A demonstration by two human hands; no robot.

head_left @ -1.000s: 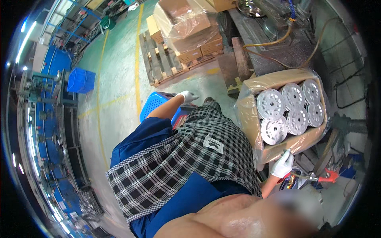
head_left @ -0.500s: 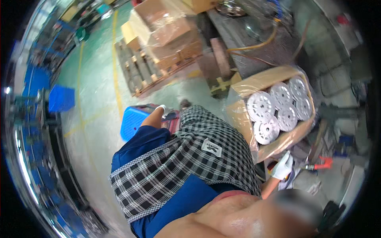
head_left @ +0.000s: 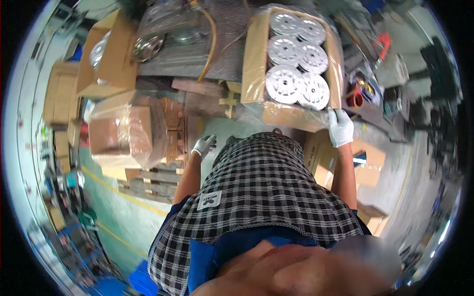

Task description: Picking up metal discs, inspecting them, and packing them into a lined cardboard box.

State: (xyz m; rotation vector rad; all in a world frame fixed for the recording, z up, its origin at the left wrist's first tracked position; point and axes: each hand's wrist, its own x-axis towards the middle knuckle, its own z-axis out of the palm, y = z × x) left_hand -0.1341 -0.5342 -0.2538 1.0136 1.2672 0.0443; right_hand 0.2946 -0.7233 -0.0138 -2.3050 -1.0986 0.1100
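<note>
An open cardboard box, lined with clear plastic, stands in front of me, holding several silver spoked metal discs laid in two columns. My right hand, in a white glove, is at the box's near right corner, its fingers closed on the edge. My left hand, also gloved in white, hangs beside my checked apron with its fingers apart and nothing in them. It is left of the box and does not touch it.
A dark worktable with a hose stands beyond. On the left, a plastic-covered carton sits by a wooden pallet. A tool with a red handle and a red cup-shaped thing lie right of the box.
My view has turned right, so the box now lies ahead of me. My right hand has come from beside the box to its near corner. My left hand has left the blue stool's side.
</note>
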